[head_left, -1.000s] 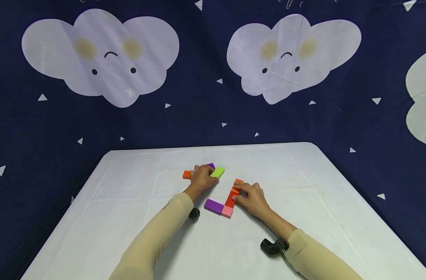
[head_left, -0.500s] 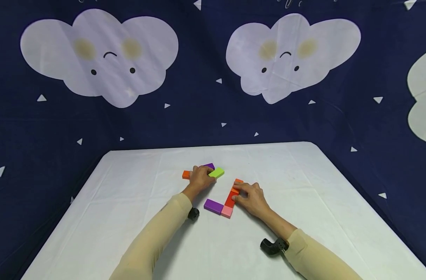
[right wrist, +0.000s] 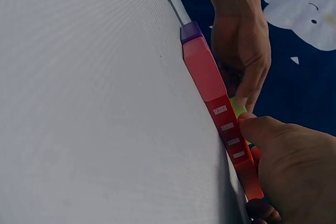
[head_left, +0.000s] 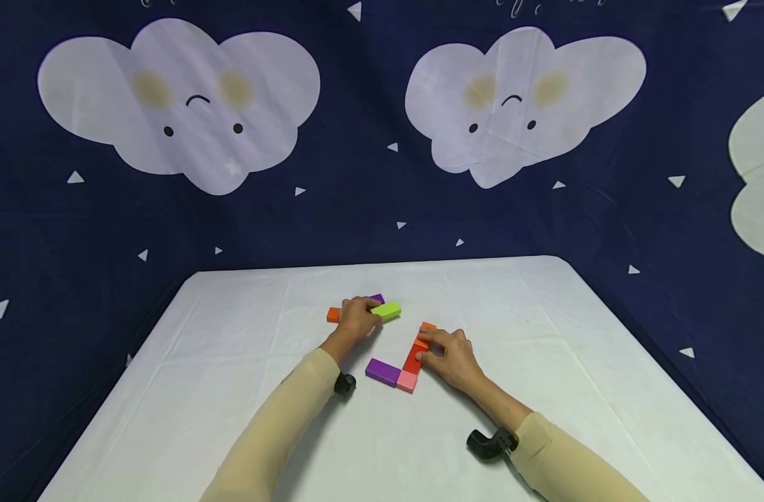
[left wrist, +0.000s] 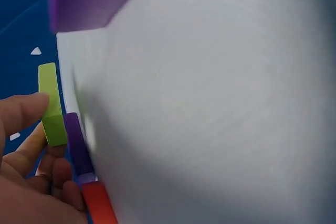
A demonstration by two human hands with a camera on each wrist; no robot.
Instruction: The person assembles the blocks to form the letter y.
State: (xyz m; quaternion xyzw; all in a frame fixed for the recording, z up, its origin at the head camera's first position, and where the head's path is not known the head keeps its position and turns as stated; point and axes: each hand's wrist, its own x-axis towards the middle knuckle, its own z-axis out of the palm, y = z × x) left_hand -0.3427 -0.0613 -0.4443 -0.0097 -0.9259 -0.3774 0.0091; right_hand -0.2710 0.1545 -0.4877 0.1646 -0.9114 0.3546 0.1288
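My left hand (head_left: 357, 319) pinches a lime green block (head_left: 387, 311) between thumb and fingers; the left wrist view shows the thumb against its long side. Just behind that hand lie a purple block (head_left: 378, 298) and an orange block (head_left: 333, 315), partly hidden by it. My right hand (head_left: 454, 359) grips the right-hand line of blocks, its thumb at the red block (head_left: 412, 359) and its fingertips over the orange block (head_left: 428, 325). A pink block (head_left: 406, 381) meets the red one at the near end, and another purple block (head_left: 383, 372) runs left from it.
A white cloth covers the table (head_left: 545, 390). Behind it hangs a dark blue curtain (head_left: 350, 230) with pale clouds and small triangles. Black wrist cameras sit on both wrists, the right one (head_left: 485, 444) close above the cloth.
My left hand has shifted slightly left with the lime green block, which now lies more crosswise. The right hand and the blocks in its line look unmoved.
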